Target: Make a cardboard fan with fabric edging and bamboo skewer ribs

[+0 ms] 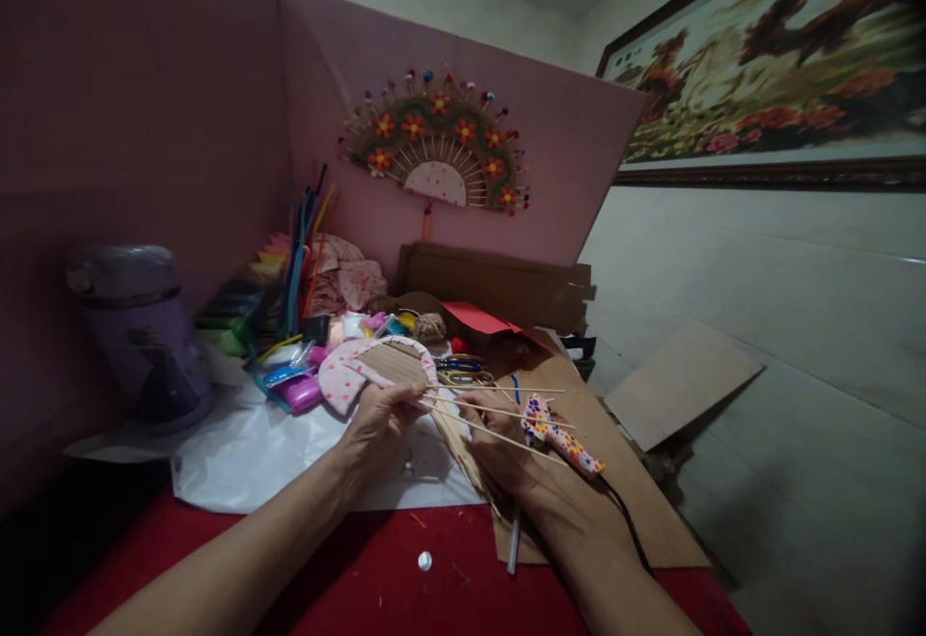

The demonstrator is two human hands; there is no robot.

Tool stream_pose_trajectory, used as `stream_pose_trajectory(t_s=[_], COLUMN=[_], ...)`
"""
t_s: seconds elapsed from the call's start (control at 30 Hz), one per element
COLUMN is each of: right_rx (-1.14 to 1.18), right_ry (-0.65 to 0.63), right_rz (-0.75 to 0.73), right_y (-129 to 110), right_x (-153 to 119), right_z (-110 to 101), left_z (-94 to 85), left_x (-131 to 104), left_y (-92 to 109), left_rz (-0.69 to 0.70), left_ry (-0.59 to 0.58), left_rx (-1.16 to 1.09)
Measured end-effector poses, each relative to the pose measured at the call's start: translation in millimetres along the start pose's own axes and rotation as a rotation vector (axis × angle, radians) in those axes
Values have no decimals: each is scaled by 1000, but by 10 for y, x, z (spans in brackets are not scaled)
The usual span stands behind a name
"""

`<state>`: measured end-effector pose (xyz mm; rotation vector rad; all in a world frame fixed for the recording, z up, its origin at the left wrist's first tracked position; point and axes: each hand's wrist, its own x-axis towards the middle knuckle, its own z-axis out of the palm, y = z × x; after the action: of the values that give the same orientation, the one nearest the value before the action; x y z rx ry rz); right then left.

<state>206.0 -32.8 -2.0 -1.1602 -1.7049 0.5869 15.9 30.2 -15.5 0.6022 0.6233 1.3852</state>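
My left hand (387, 416) is closed on the rim of a half-round cardboard piece (394, 362) edged with pink dotted cloth. Three thin wooden sticks (517, 413) stick out from its edge toward the right. Beside them my right hand (496, 428) has its fingers bent around at least one stick. A bundle of similar sticks (463, 448) lies beneath, between my hands. Just right of my right hand rests a glue gun (560, 438) wrapped in flowered cloth, with a black cord.
A decorated fan (441, 144) hangs on the pink board (564, 173). Scissors (463, 364), twine (429, 327) and colourful clay packs (300, 390) lie behind my hands. A purple bottle (155, 346) stands left. Cardboard (637, 511) lies at right, on red cloth (347, 578).
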Motion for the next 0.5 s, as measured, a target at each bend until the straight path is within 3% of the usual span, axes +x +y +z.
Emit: stream_pose_trajectory(t_s=[0.17, 0.5], right_rx=[6, -26], right_ry=[-100, -86], right_rz=[60, 25], right_y=[-107, -146], right_x=[-50, 22], right_z=[-37, 45], left_z=[3, -12], left_x=[10, 17], left_y=[1, -11], left_rz=[11, 20], left_ry=[14, 3], left_rx=[-9, 9])
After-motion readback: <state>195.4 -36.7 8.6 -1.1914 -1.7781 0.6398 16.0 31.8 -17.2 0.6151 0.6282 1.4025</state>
